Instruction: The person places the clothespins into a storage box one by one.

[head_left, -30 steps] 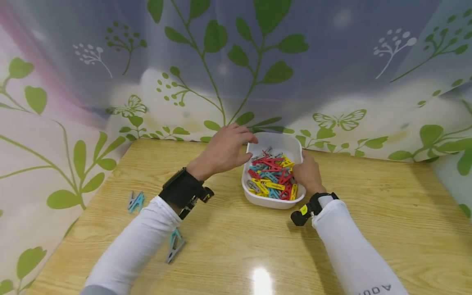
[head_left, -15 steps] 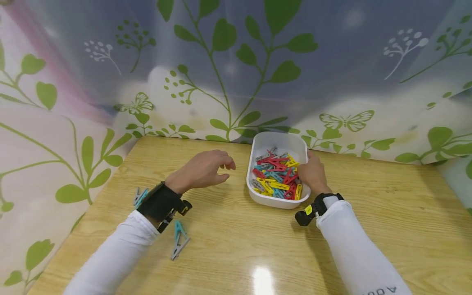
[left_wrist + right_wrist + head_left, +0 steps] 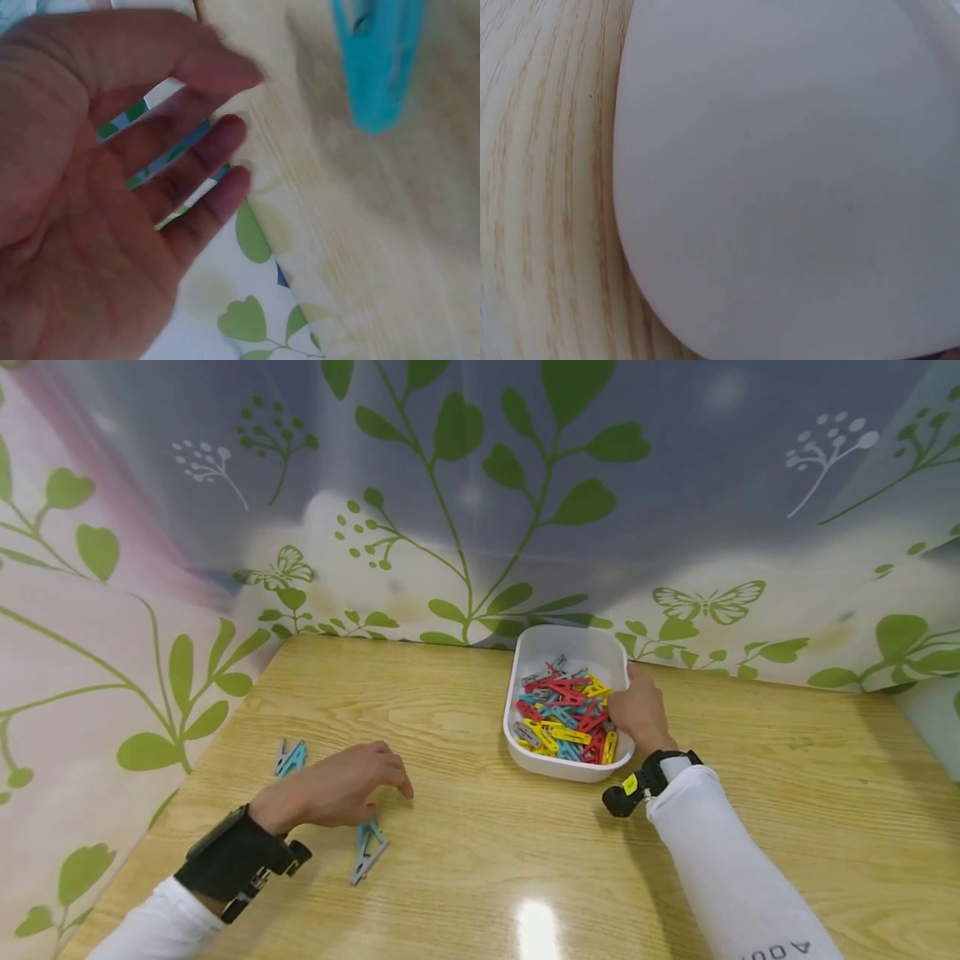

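Observation:
My left hand point(image 3: 341, 783) hovers low over the left part of the table, fingers relaxed and slightly bent, holding nothing. Just beyond its fingertips lies a teal and grey clothespin point(image 3: 369, 852), partly covered by the hand; in the left wrist view its teal end point(image 3: 379, 67) shows apart from the fingers. Another teal and grey clothespin point(image 3: 291, 758) sits behind the hand, near the wrist. At the right, my right hand point(image 3: 639, 706) grips the side rim of a white plastic bin point(image 3: 572, 770). Inside it are many red, yellow, teal and grey clothespins point(image 3: 564, 714). The right wrist view shows only the bin's outer wall point(image 3: 780, 187).
The wooden table point(image 3: 465, 852) meets a leaf-patterned cloth point(image 3: 480, 527) along its back edge, and the bin stands close against it. More patterned cloth point(image 3: 112, 635) hangs at the left side.
My left hand has moved away from the bin's left rim, leftward and toward me, to the loose clothespins. The right hand has stayed on the bin, and the view has shifted slightly.

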Demonstrator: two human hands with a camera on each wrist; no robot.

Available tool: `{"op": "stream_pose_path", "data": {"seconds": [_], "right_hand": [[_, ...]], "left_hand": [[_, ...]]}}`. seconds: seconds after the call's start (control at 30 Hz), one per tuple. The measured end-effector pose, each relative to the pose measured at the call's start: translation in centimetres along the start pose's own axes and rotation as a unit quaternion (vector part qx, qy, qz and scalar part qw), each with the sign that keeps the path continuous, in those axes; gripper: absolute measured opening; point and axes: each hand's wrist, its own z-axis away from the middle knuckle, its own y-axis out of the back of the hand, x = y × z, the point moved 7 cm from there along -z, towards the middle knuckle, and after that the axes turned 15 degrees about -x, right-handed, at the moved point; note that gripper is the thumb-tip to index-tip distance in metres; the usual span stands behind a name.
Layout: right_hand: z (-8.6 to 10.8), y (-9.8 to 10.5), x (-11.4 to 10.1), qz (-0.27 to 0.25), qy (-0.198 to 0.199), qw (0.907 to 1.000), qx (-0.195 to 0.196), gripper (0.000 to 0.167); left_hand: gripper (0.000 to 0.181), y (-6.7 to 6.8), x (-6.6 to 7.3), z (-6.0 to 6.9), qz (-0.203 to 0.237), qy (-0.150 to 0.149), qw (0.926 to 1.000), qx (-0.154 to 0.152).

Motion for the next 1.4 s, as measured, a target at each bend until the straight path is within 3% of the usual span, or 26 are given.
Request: {"op": "stream_pose_path", "data": {"seconds": [0.13, 0.3, 0.6, 0.73, 0.93, 1.4], "right_hand": [[0.0, 0.1, 0.0, 0.005, -0.003, 1.0, -0.001, 0.067], [0.0, 0.1, 0.0, 0.008, -0.005, 1.0, -0.001, 0.066], [-0.1, 0.0, 0.0, -0.002, -0.012, 0.9999, 0.0, 0.065], [-0.1, 0.0, 0.1, -0.003, -0.012, 0.9999, 0.0, 0.065], [-0.1, 0.0, 0.2, -0.005, -0.014, 0.9999, -0.001, 0.065], [0.0, -0.1, 0.2, -0.01, -0.017, 0.9998, -0.007, 0.063]], "left_hand": [[0.046, -1.4, 0.5, 1.4, 0.007, 0.006, 0.9996, -0.026], [0.048, -2.0, 0.8, 2.2, 0.006, 0.01, 0.9998, -0.018], [0.043, -3.0, 0.8, 2.3, 0.027, 0.011, 0.9995, -0.014], [0.037, -3.1, 0.7, 2.3, 0.004, 0.012, 0.9999, 0.0], [0.025, -3.1, 0.1, 2.5, -0.03, 0.035, 0.9989, 0.012], [0.027, -3.6, -2.2, 3.1, 0.058, 0.076, 0.9949, 0.033]]}}
